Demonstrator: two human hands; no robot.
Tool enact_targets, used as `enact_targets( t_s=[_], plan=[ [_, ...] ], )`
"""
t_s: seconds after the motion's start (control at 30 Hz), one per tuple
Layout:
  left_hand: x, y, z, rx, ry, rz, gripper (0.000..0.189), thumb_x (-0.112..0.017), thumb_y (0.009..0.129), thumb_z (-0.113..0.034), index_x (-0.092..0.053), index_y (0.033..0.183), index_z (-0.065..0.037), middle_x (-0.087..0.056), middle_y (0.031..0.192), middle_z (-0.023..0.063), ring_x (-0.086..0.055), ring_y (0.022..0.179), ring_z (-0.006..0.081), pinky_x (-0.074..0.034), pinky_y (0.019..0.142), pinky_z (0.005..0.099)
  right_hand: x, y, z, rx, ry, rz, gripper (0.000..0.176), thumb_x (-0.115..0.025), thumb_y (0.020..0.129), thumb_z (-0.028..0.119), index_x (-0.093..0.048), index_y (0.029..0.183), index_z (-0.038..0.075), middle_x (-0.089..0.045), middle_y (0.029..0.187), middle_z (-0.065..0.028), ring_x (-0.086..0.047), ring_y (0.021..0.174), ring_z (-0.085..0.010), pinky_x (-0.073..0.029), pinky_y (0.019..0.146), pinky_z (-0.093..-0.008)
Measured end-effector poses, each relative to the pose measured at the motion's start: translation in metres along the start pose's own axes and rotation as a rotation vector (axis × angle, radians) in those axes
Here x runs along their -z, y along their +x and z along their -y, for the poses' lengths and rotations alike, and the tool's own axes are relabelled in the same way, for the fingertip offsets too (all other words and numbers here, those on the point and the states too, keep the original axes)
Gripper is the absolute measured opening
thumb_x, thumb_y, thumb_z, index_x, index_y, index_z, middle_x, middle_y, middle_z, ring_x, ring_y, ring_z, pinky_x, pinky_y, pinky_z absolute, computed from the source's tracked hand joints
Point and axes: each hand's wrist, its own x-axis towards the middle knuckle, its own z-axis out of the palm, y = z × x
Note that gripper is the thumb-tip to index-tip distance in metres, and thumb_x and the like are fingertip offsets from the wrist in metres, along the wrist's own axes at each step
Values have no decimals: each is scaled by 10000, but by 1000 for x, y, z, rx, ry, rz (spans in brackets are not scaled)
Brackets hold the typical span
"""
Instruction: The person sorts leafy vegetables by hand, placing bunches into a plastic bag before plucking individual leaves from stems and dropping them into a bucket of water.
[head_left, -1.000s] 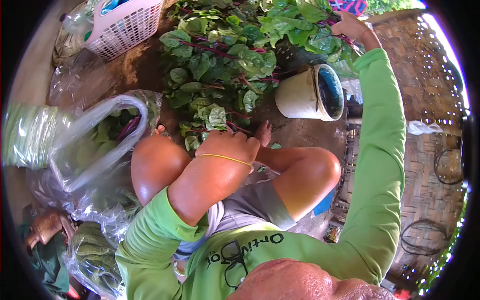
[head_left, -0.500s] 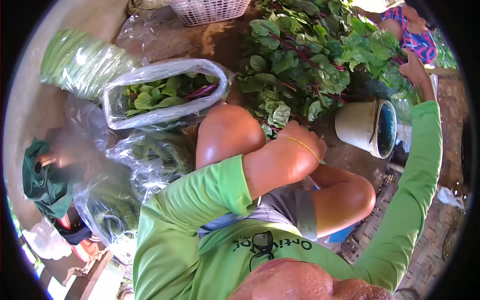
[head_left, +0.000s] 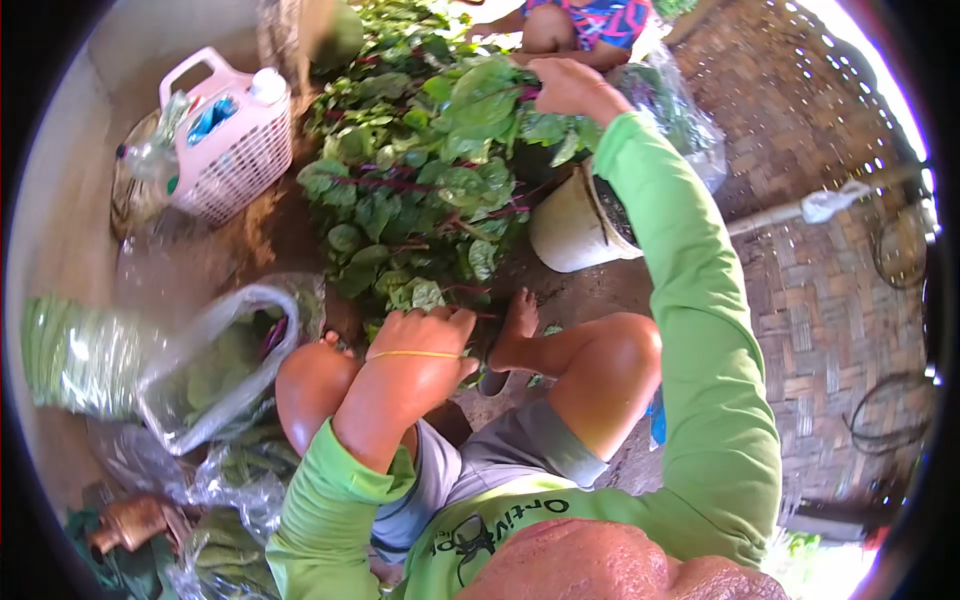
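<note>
My right hand point(head_left: 575, 88) is stretched out to the far side, its fingers closed on the purple-red stems of a bunch of Malabar spinach point(head_left: 490, 95). The bunch's broad green leaves hang over a large leafy pile point(head_left: 400, 190) on the ground. My left hand point(head_left: 415, 345), with a yellow band at the wrist, is low between my knees at the near edge of the pile. Its fingers are curled, and what lies in them is hidden. A tilted white bucket point(head_left: 568, 228) stands below my right forearm.
At the left are a pink plastic basket point(head_left: 235, 150) with bottles, an open plastic bag point(head_left: 215, 375) of leaves, and wrapped long green vegetables point(head_left: 80, 355). A person point(head_left: 570, 30) sits beyond the pile. Woven matting point(head_left: 830, 300) lies at the right.
The view has swung right and tilted up, showing more of the basket and matting. My right hand still grips the leafy bunch, now above the pile. My left hand stays low between my knees.
</note>
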Motion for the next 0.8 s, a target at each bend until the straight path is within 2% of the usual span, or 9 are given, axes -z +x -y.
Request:
enact_targets(
  t_s=[0.1,0.13,0.27,0.37,0.5,0.57,0.63,0.8],
  plan=[
    [5,-5,-2,8,25,21,469,-734,790,-300,-604,1172,-62,-669,1020,180,-639,943,376,-487,824,460,19,-21,21,-5,32,55,404,-634,734,165,-639,1117,38,-679,1088,-206,-650,1041,-356,-518,893,-448],
    [10,-6,-4,37,-30,41,471,-726,797,-287,-608,1188,-52,-642,1109,170,-595,1040,363,-459,884,453,13,-23,19,-9,42,28,404,-632,737,164,-633,1123,44,-682,1083,-198,-652,1037,-351,-523,884,-451],
    [13,-16,-5,-13,-100,-105,465,-705,808,-237,-604,1202,-13,-602,1202,174,-548,1130,356,-438,950,450,-33,-44,23,-110,154,-94,329,-653,727,197,-635,1030,71,-692,989,-190,-669,974,-357,-533,852,-453],
    [9,-16,-4,-9,-71,-139,480,-695,819,-235,-594,1228,-5,-594,1237,183,-542,1151,362,-425,982,450,-48,-71,35,-126,298,-135,329,-659,709,200,-634,1019,90,-696,971,-170,-665,976,-362,-531,830,-465],
    [7,-17,-13,8,-43,-119,458,-693,825,-216,-591,1234,-37,-602,1214,135,-546,1144,337,-421,980,447,-52,-101,48,-146,366,-30,391,-660,708,200,-651,1087,103,-701,1000,-167,-664,983,-366,-535,819,-465],
    [7,-19,-15,27,-18,-84,479,-704,815,-221,-590,1245,-43,-597,1248,137,-535,1178,331,-413,998,440,-60,-104,44,-124,334,20,408,-680,692,203,-626,1077,81,-698,958,-180,-665,953,-383,-535,797,-478],
    [7,-22,-15,46,-10,-82,490,-715,805,-222,-591,1244,-43,-597,1248,137,-531,1184,334,-412,1001,440,-71,-109,40,-105,350,-49,377,-667,695,188,-627,1050,71,-697,949,-179,-665,939,-388,-533,787,-478],
    [1,-24,-7,94,-37,-111,547,-745,784,-227,-581,1270,-38,-582,1289,174,-530,1190,380,-411,1018,456,-70,-123,32,-150,380,-11,309,-653,716,164,-649,1010,72,-699,956,-187,-674,940,-379,-539,793,-464]
  ],
)
